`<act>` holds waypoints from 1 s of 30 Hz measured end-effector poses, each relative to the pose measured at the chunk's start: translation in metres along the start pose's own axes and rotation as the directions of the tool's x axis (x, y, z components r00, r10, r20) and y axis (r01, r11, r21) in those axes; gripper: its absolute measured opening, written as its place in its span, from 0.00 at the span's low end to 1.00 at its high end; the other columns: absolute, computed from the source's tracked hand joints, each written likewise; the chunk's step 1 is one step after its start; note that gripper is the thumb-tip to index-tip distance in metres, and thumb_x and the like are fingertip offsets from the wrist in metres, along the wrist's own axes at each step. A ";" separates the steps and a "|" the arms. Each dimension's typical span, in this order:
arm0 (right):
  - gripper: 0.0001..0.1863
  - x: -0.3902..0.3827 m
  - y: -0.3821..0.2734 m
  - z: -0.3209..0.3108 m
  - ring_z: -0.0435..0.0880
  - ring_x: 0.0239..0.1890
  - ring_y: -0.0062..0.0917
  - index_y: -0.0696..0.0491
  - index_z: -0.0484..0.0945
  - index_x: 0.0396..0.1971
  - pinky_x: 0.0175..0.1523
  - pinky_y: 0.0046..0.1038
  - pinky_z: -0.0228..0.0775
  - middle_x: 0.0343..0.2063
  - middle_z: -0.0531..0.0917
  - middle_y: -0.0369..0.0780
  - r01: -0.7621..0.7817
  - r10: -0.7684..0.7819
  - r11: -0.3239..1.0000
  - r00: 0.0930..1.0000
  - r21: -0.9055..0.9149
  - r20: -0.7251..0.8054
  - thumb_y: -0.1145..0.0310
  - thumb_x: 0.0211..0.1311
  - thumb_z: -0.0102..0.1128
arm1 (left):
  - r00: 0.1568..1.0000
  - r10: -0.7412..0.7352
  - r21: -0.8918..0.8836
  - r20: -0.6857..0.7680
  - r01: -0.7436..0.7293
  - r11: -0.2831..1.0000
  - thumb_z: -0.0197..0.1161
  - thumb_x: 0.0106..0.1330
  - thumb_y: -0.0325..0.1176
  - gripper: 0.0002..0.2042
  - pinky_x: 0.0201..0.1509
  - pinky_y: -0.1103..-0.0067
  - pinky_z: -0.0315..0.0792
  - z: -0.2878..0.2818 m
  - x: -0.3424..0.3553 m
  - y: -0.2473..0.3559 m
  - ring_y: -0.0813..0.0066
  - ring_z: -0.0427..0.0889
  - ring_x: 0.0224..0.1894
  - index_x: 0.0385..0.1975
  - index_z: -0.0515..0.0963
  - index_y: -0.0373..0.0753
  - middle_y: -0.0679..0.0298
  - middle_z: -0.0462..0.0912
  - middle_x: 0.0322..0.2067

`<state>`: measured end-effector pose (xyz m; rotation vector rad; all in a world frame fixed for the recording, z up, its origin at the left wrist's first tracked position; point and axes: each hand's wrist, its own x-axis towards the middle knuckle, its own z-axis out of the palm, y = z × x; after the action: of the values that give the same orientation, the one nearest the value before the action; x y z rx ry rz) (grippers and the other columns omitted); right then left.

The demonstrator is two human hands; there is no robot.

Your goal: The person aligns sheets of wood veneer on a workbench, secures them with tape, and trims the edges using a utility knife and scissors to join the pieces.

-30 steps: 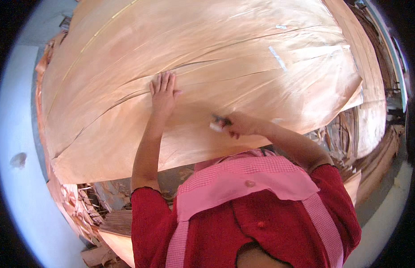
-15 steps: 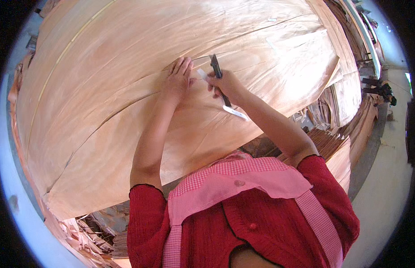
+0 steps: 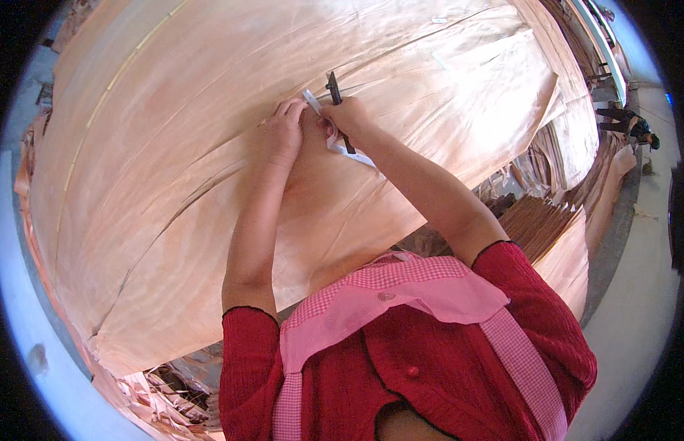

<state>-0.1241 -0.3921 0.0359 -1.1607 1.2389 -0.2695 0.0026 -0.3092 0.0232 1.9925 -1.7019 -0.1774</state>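
Observation:
A large sheet of thin wood veneer (image 3: 209,228), wrinkled and split in places, lies under both hands. My right hand (image 3: 348,119) is closed around a slim black tool (image 3: 334,88), perhaps a cutter; its kind is not clear. A strip of white tape (image 3: 359,158) runs past the same hand, one end trailing toward my right forearm and the other reaching up between the hands. My left hand (image 3: 285,131) rests on the veneer just left of it, fingers bent and together, their tips at the tape's upper part. The left thumb is mostly hidden.
Stacked veneer sheets (image 3: 540,224) stand at the right, below the sheet's edge. Torn veneer scraps (image 3: 162,400) lie at the lower left. A pale yellow strip (image 3: 99,110) curves along the sheet's far left. Another person (image 3: 636,126) is at the far right.
My right hand has moved left and up with the black tool and tape. The left hand's flat fingers have bent in, toward the tape. The person at far right has shifted.

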 end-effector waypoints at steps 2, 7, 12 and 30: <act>0.09 0.004 0.005 0.000 0.73 0.10 0.21 0.59 0.76 0.16 0.14 0.24 0.63 0.13 0.77 0.39 -0.001 0.001 1.000 1.000 0.001 -0.011 0.70 0.49 0.54 | 0.998 0.030 0.040 -0.055 -0.027 0.999 0.48 0.54 0.27 0.14 0.45 0.74 0.69 0.003 0.002 0.001 0.68 0.70 0.46 0.41 0.73 0.44 0.66 0.70 0.45; 0.11 0.004 0.005 -0.001 0.75 0.11 0.23 0.59 0.76 0.14 0.14 0.25 0.67 0.12 0.77 0.40 -0.043 0.042 0.998 0.999 0.055 0.021 0.67 0.48 0.56 | 0.975 0.222 0.298 0.022 -0.218 0.929 0.48 0.54 0.27 0.14 0.46 0.73 0.68 0.003 0.006 -0.005 0.69 0.69 0.45 0.41 0.73 0.45 0.67 0.68 0.47; 0.12 0.008 0.015 -0.002 0.75 0.10 0.25 0.60 0.75 0.16 0.13 0.25 0.66 0.12 0.77 0.42 -0.030 0.027 0.996 0.999 0.086 0.045 0.67 0.50 0.55 | 0.964 0.266 0.230 0.028 -0.265 0.936 0.49 0.53 0.29 0.13 0.46 0.73 0.67 0.004 0.009 -0.004 0.71 0.69 0.45 0.39 0.74 0.43 0.70 0.71 0.46; 0.12 -0.009 0.004 -0.002 0.73 0.12 0.19 0.59 0.76 0.21 0.13 0.21 0.61 0.16 0.78 0.39 -0.027 0.023 0.998 0.997 0.050 0.071 0.64 0.51 0.58 | 0.938 0.347 0.211 -0.024 -0.334 0.919 0.51 0.52 0.28 0.12 0.46 0.72 0.66 0.014 0.010 -0.017 0.70 0.71 0.45 0.36 0.75 0.42 0.69 0.74 0.44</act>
<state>-0.1304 -0.3853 0.0382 -1.1015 1.1775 -0.2384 0.0139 -0.3210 0.0055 1.7771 -2.0628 0.1866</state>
